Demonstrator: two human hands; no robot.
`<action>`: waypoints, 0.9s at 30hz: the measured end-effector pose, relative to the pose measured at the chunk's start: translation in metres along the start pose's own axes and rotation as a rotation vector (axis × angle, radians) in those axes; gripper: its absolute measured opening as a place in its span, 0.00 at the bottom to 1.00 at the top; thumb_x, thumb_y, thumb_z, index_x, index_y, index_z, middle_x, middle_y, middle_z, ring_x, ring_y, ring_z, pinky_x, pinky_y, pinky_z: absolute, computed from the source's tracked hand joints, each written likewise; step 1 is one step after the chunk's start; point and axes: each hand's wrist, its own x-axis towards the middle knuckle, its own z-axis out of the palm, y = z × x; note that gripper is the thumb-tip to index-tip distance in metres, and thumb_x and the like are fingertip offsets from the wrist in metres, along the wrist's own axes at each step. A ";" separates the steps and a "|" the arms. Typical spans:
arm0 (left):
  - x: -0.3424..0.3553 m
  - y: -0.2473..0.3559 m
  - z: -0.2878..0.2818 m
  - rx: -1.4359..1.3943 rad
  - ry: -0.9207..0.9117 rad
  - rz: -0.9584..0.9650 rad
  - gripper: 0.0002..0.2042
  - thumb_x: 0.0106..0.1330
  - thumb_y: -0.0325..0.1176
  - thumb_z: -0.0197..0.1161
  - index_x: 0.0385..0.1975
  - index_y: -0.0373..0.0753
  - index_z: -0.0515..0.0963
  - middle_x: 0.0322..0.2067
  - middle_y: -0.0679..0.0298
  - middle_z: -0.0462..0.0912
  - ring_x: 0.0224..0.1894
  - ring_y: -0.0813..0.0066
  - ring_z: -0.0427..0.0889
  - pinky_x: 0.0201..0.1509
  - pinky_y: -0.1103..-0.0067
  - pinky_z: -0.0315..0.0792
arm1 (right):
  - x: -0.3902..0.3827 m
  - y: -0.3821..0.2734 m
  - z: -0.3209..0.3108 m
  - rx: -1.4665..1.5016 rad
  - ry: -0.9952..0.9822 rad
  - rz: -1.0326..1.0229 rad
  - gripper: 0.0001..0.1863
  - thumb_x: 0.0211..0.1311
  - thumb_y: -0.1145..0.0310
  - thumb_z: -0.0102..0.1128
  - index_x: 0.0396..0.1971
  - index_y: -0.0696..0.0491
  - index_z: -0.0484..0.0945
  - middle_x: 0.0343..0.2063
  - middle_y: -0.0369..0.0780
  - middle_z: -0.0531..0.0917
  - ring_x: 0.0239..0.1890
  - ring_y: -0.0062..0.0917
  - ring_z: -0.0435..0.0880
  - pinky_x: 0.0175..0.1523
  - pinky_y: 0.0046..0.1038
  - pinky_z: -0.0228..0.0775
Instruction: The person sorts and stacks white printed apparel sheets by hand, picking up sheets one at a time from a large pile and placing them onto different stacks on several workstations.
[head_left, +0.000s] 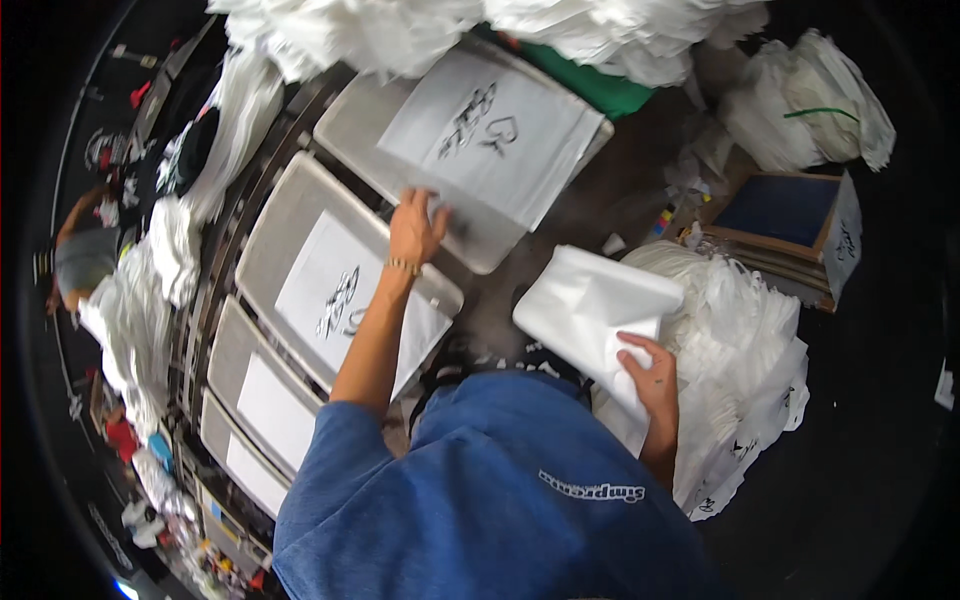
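My left hand (417, 228), with a band on its wrist, is over the near-left edge of a grey platen (362, 118). Its fingers are bent, the thumb stands apart, and nothing shows in the grip. A white bag (470, 135) with black printed lettering lies flat on that platen. At the right, my right hand (650, 375) pinches a blank white non-woven bag (590, 300) between thumb and fingers. This bag hangs slightly creased beside a heap of white bags (735, 350).
More grey platens (268, 235) line up at the left, one bearing a printed white bag (325, 285). White piles (350, 30) rise at the far side. Framed screens (780, 215) are stacked at the right, near a tied white bundle (805, 110). Another person (88, 255) is at far left.
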 end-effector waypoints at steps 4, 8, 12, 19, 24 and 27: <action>-0.173 0.012 -0.056 0.139 -0.336 -0.138 0.19 0.47 0.38 0.72 0.32 0.37 0.72 0.32 0.51 0.72 0.36 0.50 0.74 0.39 0.63 0.70 | 0.015 0.015 0.011 0.090 0.017 0.066 0.16 0.56 0.78 0.61 0.46 0.59 0.81 0.43 0.42 0.83 0.46 0.23 0.78 0.55 0.23 0.67; -0.301 0.010 -0.078 0.314 -0.283 -0.293 0.18 0.45 0.34 0.71 0.34 0.39 0.72 0.35 0.54 0.70 0.39 0.54 0.71 0.41 0.64 0.66 | 0.029 0.026 0.029 0.087 -0.024 0.016 0.17 0.55 0.79 0.61 0.47 0.59 0.80 0.44 0.42 0.83 0.44 0.23 0.78 0.54 0.22 0.67; -0.342 -0.016 -0.088 0.388 -0.095 -0.318 0.15 0.47 0.30 0.65 0.36 0.40 0.73 0.36 0.56 0.71 0.40 0.56 0.72 0.41 0.66 0.65 | 0.031 0.022 0.052 0.114 -0.080 0.010 0.17 0.55 0.79 0.60 0.47 0.60 0.80 0.44 0.42 0.82 0.44 0.22 0.78 0.53 0.22 0.68; -0.333 -0.039 -0.119 0.288 -0.049 -0.153 0.05 0.55 0.30 0.59 0.31 0.43 0.78 0.29 0.64 0.76 0.36 0.62 0.76 0.40 0.68 0.67 | 0.012 0.017 0.072 0.068 -0.134 -0.103 0.17 0.56 0.80 0.61 0.48 0.61 0.79 0.44 0.41 0.81 0.43 0.21 0.78 0.50 0.21 0.70; -0.232 -0.092 -0.227 0.399 0.183 -0.128 0.08 0.56 0.23 0.58 0.34 0.41 0.80 0.32 0.60 0.82 0.36 0.59 0.82 0.37 0.71 0.75 | 0.004 0.012 0.081 0.035 -0.143 -0.159 0.17 0.54 0.77 0.61 0.46 0.60 0.81 0.41 0.40 0.83 0.44 0.21 0.78 0.53 0.22 0.68; -0.125 -0.048 -0.352 0.402 0.253 0.099 0.02 0.59 0.24 0.60 0.28 0.38 0.79 0.25 0.59 0.80 0.27 0.63 0.81 0.33 0.75 0.74 | 0.007 0.009 0.072 0.047 -0.132 -0.168 0.16 0.54 0.77 0.62 0.45 0.60 0.81 0.41 0.40 0.83 0.44 0.21 0.78 0.54 0.23 0.67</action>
